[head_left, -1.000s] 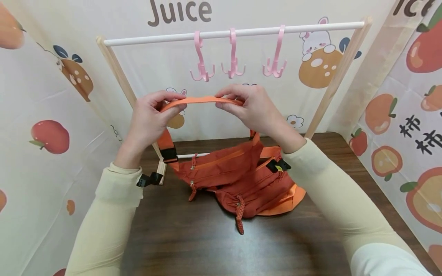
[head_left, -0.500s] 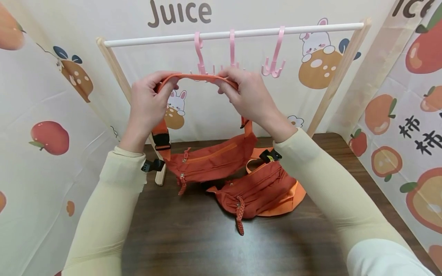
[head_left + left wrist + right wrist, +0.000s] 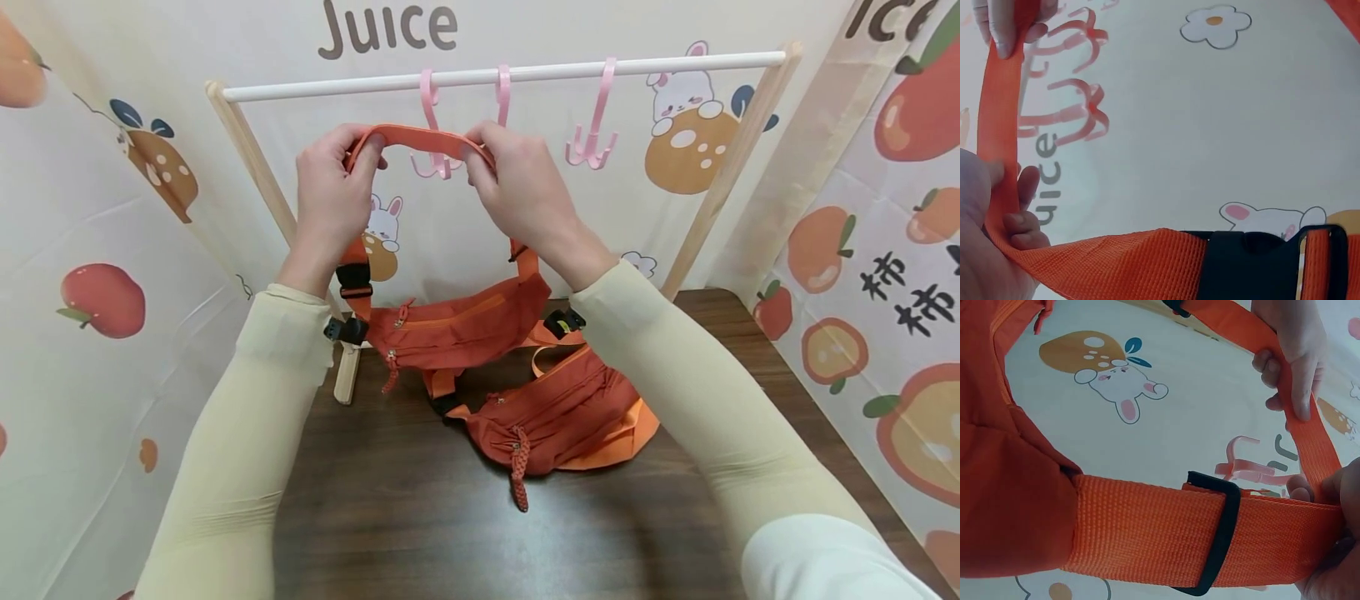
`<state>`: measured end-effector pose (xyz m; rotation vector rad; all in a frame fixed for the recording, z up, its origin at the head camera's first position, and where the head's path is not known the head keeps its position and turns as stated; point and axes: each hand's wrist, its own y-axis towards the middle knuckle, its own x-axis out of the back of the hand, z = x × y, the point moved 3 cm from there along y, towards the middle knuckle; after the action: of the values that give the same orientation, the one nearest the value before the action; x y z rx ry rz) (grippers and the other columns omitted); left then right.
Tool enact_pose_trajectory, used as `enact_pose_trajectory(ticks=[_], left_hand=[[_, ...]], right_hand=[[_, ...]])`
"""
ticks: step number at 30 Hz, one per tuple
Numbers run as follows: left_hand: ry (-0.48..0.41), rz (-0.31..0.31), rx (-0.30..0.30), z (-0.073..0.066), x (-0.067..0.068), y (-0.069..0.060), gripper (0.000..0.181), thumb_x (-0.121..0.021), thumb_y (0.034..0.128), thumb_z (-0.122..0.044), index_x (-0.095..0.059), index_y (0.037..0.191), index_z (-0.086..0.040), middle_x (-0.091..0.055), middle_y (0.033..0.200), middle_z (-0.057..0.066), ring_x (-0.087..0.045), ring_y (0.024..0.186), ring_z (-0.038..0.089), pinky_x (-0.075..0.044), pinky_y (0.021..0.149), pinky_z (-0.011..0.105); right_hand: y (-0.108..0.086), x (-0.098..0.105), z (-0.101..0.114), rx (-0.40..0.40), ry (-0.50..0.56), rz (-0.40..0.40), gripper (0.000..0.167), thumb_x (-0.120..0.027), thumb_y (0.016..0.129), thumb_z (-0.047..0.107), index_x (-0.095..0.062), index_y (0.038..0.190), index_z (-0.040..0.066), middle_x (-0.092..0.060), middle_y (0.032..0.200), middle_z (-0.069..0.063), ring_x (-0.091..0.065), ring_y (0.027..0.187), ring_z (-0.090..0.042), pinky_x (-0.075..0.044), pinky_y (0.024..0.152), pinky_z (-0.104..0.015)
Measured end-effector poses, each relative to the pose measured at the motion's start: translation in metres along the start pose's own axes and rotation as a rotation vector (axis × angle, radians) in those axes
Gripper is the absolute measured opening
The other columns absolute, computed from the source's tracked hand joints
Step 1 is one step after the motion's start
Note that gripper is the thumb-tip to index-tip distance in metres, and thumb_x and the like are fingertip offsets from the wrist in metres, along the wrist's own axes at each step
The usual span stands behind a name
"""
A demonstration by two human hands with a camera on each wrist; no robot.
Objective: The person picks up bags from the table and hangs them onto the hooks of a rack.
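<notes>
An orange webbing strap [image 3: 420, 138] is stretched between both hands, in front of the pink hooks. My left hand [image 3: 333, 187] pinches it on the left, and my right hand [image 3: 521, 179] pinches it on the right. From the strap hangs a rust-red waist bag [image 3: 457, 329], lifted off the table. A black buckle [image 3: 1254, 262] on the strap shows in the left wrist view, and a black slider [image 3: 1219, 534] in the right wrist view. Below, a second rust-red waist bag [image 3: 547, 408] lies on the table, with its braided zip pull toward me.
Pink hooks [image 3: 592, 150] hang from a white rod [image 3: 330, 87] on a wooden stand; the middle one is partly hidden by my right hand. The brown table [image 3: 450, 533] lies beneath. Printed fruit curtains [image 3: 90, 400] enclose the sides and back.
Both hands have risen with the strap to the height of the hooks. The held bag has come up off the table, apart from the other bag's body, which stays in place.
</notes>
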<state>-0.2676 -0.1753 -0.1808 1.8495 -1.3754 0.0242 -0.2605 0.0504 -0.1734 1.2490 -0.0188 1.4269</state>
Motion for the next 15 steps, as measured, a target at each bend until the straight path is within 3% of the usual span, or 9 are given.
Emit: enact_pose_trajectory(ticks=[7, 15], left_hand=[[0.003, 0.004, 0.032, 0.005, -0.007, 0.014, 0.034, -0.056, 0.111, -0.034, -0.075, 0.131, -0.014, -0.07, 0.103, 0.002, -0.053, 0.085, 0.016, -0.042, 0.072, 0.027], [-0.004, 0.027, 0.058, 0.013, -0.016, 0.02, 0.035, -0.054, 0.1119, -0.033, -0.073, 0.133, -0.012, -0.067, 0.103, 0.005, -0.054, 0.091, 0.017, -0.045, 0.074, 0.027]], right_hand=[[0.006, -0.004, -0.001, -0.074, -0.053, 0.03, 0.027, -0.048, 0.112, 0.021, -0.066, 0.125, 0.006, -0.064, 0.084, -0.004, -0.05, 0.064, -0.02, -0.043, 0.062, -0.027], [0.009, -0.01, -0.002, -0.121, -0.093, 0.067, 0.03, -0.048, 0.112, 0.024, -0.065, 0.13, 0.007, -0.067, 0.09, -0.003, -0.053, 0.065, -0.019, -0.047, 0.063, -0.027]])
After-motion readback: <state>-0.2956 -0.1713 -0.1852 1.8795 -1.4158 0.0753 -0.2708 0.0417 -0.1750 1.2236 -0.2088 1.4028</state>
